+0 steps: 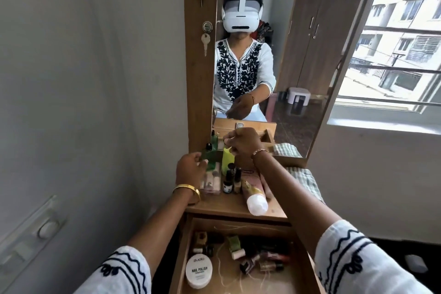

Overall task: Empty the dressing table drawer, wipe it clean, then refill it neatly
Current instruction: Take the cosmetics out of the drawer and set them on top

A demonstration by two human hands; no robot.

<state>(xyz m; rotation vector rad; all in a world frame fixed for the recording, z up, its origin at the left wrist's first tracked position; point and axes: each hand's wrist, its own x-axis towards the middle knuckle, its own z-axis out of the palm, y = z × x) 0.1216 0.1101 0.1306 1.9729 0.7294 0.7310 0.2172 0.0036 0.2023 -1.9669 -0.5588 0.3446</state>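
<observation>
My left hand (189,169) grasps green bottle (209,159) on tabletop (222,205), parking it clear of drawer (236,265). Right hand (243,143) fingers curled above yellow bottle (226,160); grasp cannot tell. Drawer open, still part full.

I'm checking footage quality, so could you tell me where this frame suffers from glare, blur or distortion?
Head view: the window is overexposed, its sky washed white; wide-angle distortion bows the mirror frame and walls; the left hand and right hand look slightly soft; the drawer below sits dimmer, though the nail polish jar label stays readable.
</observation>
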